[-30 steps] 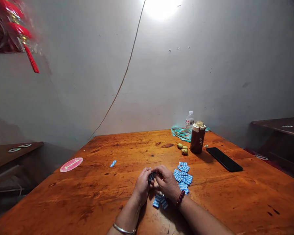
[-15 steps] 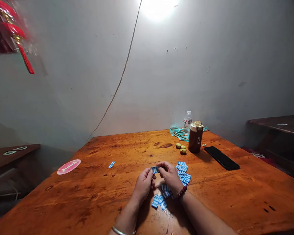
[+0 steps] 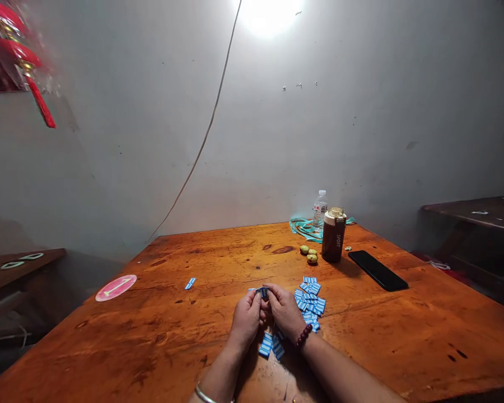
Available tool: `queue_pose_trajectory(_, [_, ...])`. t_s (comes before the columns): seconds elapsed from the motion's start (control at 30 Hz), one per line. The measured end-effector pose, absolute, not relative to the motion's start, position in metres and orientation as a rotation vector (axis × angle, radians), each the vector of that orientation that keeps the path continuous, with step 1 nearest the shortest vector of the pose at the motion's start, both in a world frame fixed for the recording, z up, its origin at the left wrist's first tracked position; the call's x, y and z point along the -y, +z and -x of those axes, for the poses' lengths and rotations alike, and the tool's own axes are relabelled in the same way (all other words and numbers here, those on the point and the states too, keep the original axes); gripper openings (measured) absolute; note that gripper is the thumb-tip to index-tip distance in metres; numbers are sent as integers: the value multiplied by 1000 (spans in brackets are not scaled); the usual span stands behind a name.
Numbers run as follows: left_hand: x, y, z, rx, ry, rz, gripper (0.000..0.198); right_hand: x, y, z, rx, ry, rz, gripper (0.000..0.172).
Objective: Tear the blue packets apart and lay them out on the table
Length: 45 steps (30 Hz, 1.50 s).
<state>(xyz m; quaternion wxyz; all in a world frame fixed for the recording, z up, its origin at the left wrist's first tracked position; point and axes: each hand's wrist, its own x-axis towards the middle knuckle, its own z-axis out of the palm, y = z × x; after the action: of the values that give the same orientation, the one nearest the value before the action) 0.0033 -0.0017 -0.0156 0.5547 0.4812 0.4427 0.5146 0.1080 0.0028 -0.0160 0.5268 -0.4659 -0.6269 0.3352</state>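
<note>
Now, at the frame's lower centre, left grip [image 3: 244, 319] and right grip [image 3: 288, 316] pinch one striped piece [image 3: 262, 292]! Blue-and-white pieces [image 3: 311, 303] litter the desk [image 3: 159, 358] alongside.

A numbered disc [image 3: 116, 287] on the wooden table [image 3: 151, 358] suggests an eatery.

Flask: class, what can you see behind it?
Behind the flask, a bottle stands to the left, and teal ribbon shows on both sides. Anything directly behind is covered.

"SPORT" on a brown flask [image 3: 333, 238], "1" on a pink disc [image 3: 116, 287]; bottle label [image 3: 319, 208] unclear
</note>
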Motion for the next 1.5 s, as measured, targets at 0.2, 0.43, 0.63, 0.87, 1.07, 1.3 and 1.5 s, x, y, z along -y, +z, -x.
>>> queue_pose_trajectory(0.2, [2,-14,-3,-1054,1238,-1129,31,-9,-19,-105,1268,1045,1029,17])
queue_pose_trajectory(0.43, [6,-2,6,-1225,1356,-1491,26,-9,-7,-124,1472,1044,1043,10])
queue_pose_trajectory(0.63, [7,4,11,-1207,1306,-1504,23,-7,-4,-123,1408,1224,1021,13])
queue_pose_trajectory(0.87, [6,1,5,-1204,1373,-1360,24,-11,-4,-120,1249,1223,1062,17])
queue_pose_trajectory(1.07, [-4,2,22,-1298,1565,-1166,30,-52,-11,-140,1541,964,1379,7])
queue_pose_trajectory(1.3, [-11,-1,30,-1290,1531,-1059,31,-87,-22,-146,1831,778,1547,11])
queue_pose_trajectory(1.5, [-8,0,23,-1255,1489,-1074,32,-86,-25,-146,1925,613,1631,14])
